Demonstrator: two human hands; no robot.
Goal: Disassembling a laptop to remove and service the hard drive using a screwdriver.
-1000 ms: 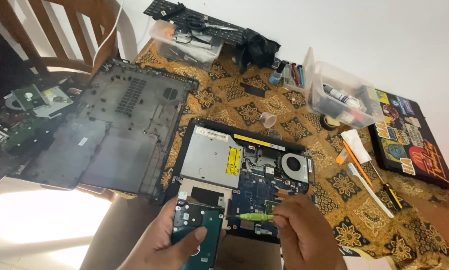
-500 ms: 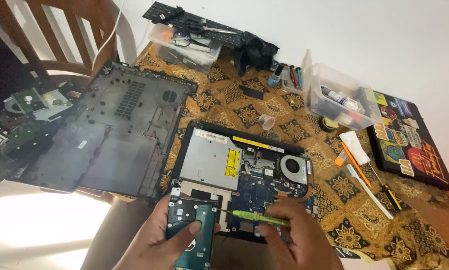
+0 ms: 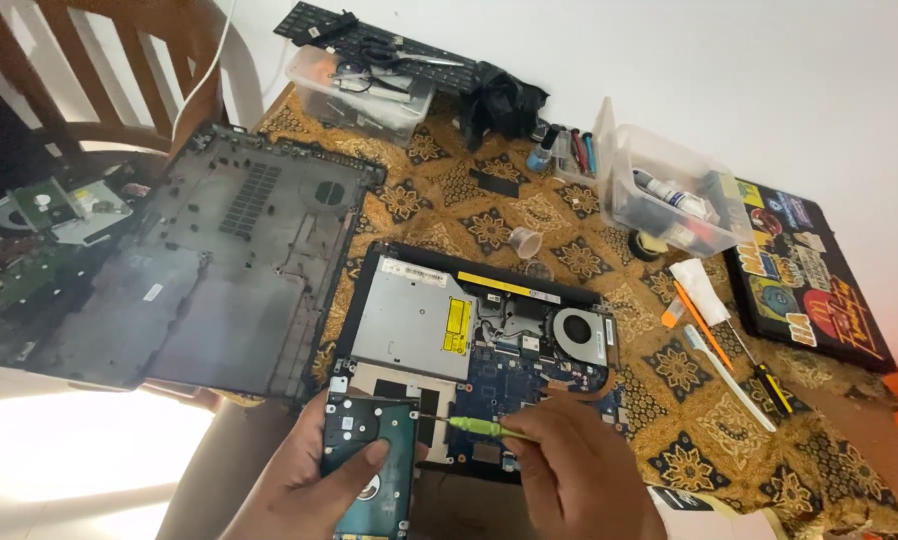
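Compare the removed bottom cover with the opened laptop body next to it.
The bottom cover is a bare grey plastic shell; the laptop body is packed with a silver optical drive, a fan and a blue board. The cover lies untouched at the table's left edge; the body lies beside it, at the hands, where the right hand points a green screwdriver. Both lie flat, inner side up.

Green-handled screwdriver [image 3: 481, 428]; blue motherboard [image 3: 529, 385] (yellow sticker on silver drive [image 3: 414, 320]); brown-gold patterned cloth [image 3: 449, 195]; dark grey cover [image 3: 219, 260].
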